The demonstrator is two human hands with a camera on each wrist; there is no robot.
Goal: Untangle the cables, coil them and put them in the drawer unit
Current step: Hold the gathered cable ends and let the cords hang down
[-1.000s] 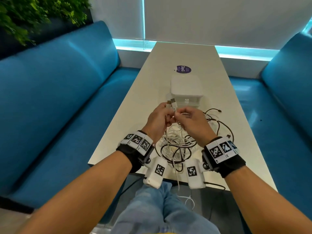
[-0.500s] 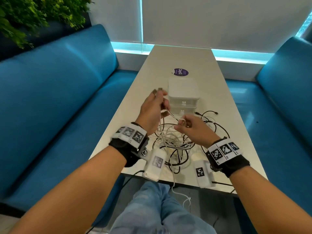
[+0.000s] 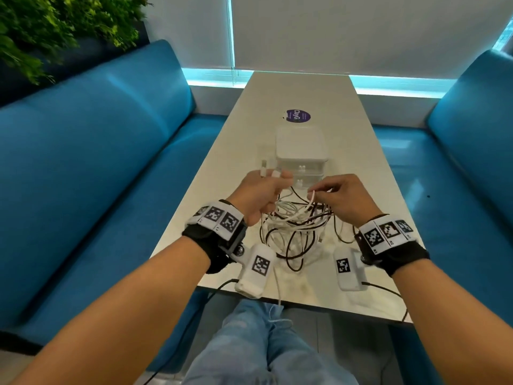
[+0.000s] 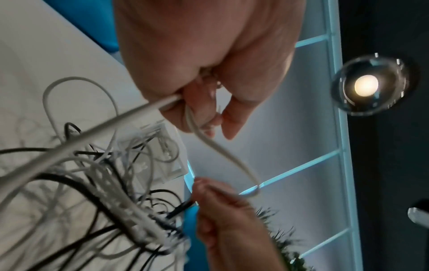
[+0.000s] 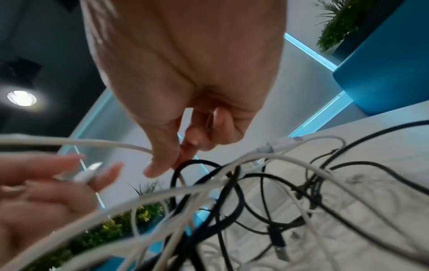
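A tangle of white and black cables [image 3: 297, 229] lies on the table's near end, partly lifted between my hands. My left hand [image 3: 262, 190] grips a white cable [image 4: 209, 141], whose plug ends [image 3: 263, 166] stick up past the fingers. My right hand [image 3: 337, 194] pinches a loop of the same white cable [image 5: 125, 145] between thumb and forefinger, just right of the left hand. The white drawer unit [image 3: 301, 152] stands right behind both hands, its drawers closed. One white strand [image 3: 277, 287] hangs over the table's front edge toward my lap.
The pale table [image 3: 299, 90] runs away between two blue sofas [image 3: 91, 168]. A round purple sticker [image 3: 297, 115] lies behind the drawer unit. Green plants [image 3: 50, 26] stand at the upper left. My jeans [image 3: 261, 343] show below the table edge.
My left hand rose with the plug ends, then came down slightly. My right hand slid off the plug along the white cable and now pinches a loop further right.
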